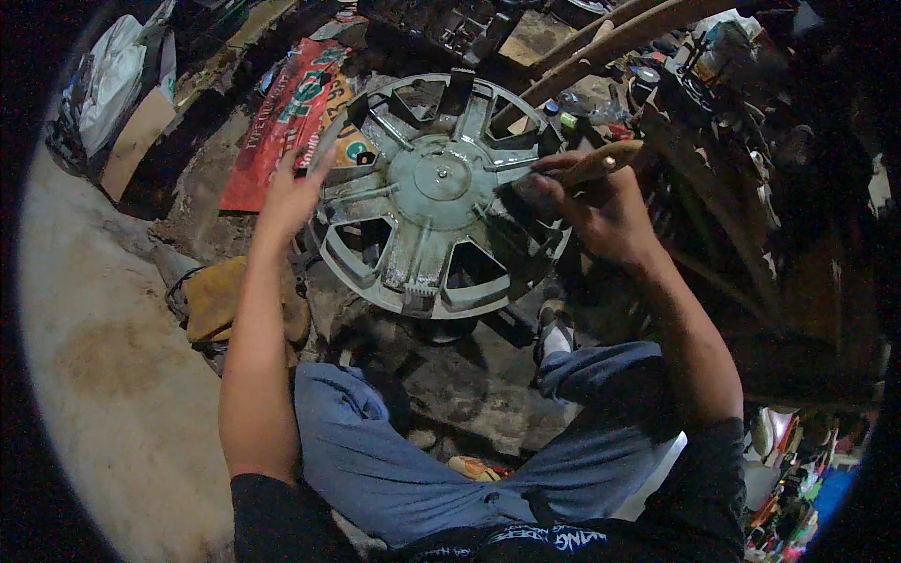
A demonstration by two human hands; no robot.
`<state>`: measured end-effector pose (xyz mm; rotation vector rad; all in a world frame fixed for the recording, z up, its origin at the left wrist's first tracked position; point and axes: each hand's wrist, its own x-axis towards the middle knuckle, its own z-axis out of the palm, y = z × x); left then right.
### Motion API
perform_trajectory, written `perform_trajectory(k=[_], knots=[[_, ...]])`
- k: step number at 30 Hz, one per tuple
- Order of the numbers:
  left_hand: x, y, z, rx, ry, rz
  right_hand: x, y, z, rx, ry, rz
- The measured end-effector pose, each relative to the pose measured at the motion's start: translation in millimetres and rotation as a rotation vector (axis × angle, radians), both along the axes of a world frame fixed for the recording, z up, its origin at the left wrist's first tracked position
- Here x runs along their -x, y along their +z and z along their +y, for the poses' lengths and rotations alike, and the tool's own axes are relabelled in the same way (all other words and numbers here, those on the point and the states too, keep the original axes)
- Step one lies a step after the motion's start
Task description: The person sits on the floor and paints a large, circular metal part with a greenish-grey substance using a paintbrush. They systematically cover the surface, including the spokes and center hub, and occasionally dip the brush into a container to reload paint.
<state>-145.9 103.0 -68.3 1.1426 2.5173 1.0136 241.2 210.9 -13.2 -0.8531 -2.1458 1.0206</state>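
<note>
A grey wheel cover (402, 175) with wide spokes lies face up in front of me, its centre and several spokes shiny and wet. My left hand (293, 195) is closed on its left rim, thumb and fingers at the edge. At the right side, my right hand (608, 208) grips a paintbrush (605, 161) by its wooden handle. The dark bristles reach down over a right-hand spoke and seem to touch it, though shadow blurs the exact contact. Part of the cover's lower right is in deep shade.
A red printed sheet (267, 141) lies left of the cover, beside a yellow-brown cloth or bag (214, 298). Wooden poles (601, 52) slant in at the upper right, amid cluttered odds and ends. My legs (375, 450) are spread below, with a shoe (554, 324) near the cover.
</note>
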Motion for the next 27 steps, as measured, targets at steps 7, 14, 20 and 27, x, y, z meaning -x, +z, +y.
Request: perform_trajectory(k=[7,14,20,27], knots=[[-25.1,18.9,-4.6,-0.054,-0.157,-0.342,21.4,-2.3,-11.3,0.094,0.217,-0.221],[-13.7,14.7,0.4,-0.069,-0.082,-0.248,29.0,12.4,-20.8,0.448,0.060,-0.052],[-21.4,16.6,3.0,-0.099,-0.082,-0.249,21.4,0.3,-23.1,0.175,0.149,-0.077],[-16.1,9.3,6.5,-0.050,-0.094,-0.149,13.4,18.7,-25.7,0.078,0.236,-0.183]])
